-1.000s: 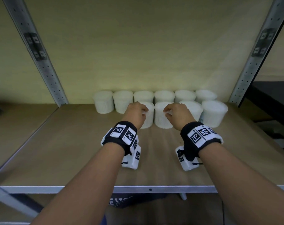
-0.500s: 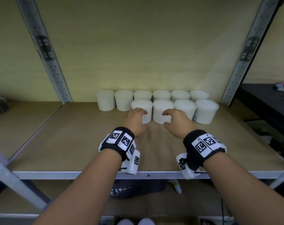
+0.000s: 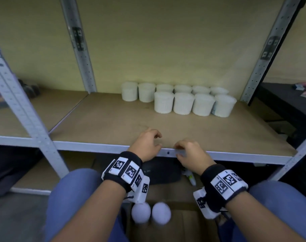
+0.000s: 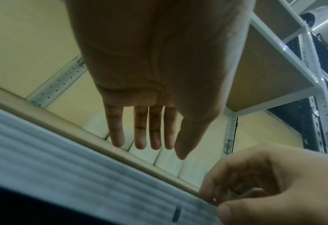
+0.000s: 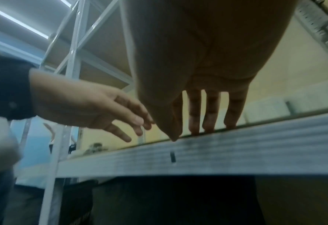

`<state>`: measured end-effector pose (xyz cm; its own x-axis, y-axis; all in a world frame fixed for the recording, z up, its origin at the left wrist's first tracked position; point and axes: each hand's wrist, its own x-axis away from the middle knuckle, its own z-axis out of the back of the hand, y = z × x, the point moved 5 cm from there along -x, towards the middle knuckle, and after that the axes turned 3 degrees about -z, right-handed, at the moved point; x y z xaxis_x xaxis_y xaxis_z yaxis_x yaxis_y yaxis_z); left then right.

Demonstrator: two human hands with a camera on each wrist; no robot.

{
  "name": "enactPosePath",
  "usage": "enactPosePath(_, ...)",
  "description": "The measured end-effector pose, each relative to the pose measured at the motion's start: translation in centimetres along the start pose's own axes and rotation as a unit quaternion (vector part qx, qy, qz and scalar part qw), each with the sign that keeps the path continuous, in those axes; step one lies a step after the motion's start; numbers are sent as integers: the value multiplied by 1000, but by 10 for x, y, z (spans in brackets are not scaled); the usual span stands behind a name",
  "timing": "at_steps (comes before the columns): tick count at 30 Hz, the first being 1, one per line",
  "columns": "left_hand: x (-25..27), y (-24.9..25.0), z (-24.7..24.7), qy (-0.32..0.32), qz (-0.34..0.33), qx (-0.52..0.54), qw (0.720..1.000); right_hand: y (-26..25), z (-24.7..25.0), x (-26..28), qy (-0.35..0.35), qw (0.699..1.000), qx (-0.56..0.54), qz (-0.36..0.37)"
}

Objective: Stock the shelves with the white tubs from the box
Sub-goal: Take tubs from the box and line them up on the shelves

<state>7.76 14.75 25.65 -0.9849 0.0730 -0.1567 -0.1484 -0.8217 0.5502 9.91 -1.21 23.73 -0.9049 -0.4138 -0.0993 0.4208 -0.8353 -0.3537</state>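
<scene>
white tubs stand at the shelf back; left hand and right hand have pulled back to its front edge, both released, seemingly heading for the box.

Stockroom or warehouse storage area: grey perforated-steel boltless racking uprights, bare brown fibreboard shelf, identical white ribbed plastic tubs rowed far right, open brown cardboard box on floor, fluorescent tube ceiling light.
</scene>
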Motion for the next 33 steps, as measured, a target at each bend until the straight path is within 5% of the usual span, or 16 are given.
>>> enactPosePath(6,41,-32,-29,-10,14,42,999,-21,-41,28,132,990,38,40)
enactPosePath(13,56,-101,-96,-115,109,36,987,-10,-132,11,-87,996,28,-17)
enactPosePath(20,60,-161,-174,-217,189,-2,958,42,-222,13,-260,959,31,-111)
enactPosePath(27,77,-200,-249,-335,226,-70,912,89,-288,35,-361,912,69,-182)
enactPosePath(33,91,-207,-293,-310,245,-115,911,86,-334,41,-407,899,45,-158)
